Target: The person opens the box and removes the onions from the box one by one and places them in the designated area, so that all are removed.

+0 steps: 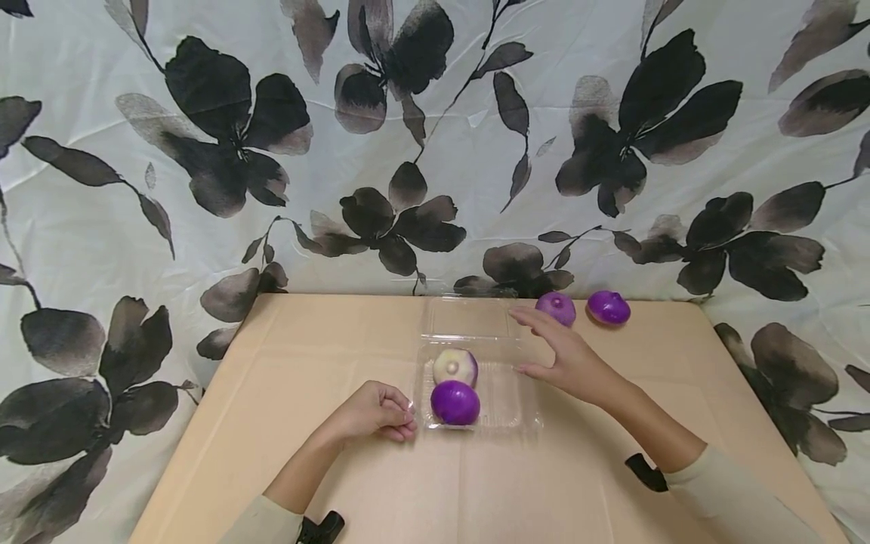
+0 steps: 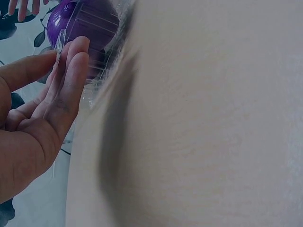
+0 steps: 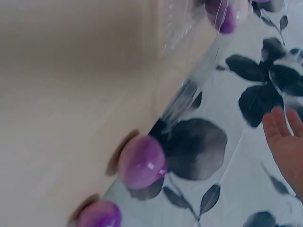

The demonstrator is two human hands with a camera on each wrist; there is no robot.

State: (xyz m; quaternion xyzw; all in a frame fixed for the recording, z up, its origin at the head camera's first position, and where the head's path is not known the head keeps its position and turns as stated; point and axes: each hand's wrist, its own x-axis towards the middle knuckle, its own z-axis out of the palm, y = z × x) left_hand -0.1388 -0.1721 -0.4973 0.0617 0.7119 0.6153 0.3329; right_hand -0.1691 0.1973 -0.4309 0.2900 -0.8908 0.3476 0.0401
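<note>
The left hand (image 1: 376,412), fingers curled, touches the clear container (image 1: 506,412) at its 9 o'clock edge. The right hand (image 1: 567,355) hovers open, holding nothing, with a purple onion (image 1: 556,307) at its 12 o'clock. No writing is readable.

A home setup: beige table (image 1: 306,453) against floral cloth backdrop (image 1: 204,151).

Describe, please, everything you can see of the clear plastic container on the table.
The clear plastic container is a thin, see-through clamshell box with ribbed walls. It lies open on the tan table, its lid folded back toward the flowered cloth. Its tray holds two purple onions: a whitish-topped one behind a deep purple one. The left hand touches its left edge with its fingertips; the right hand hovers open by its right side, and contact cannot be told.
</note>
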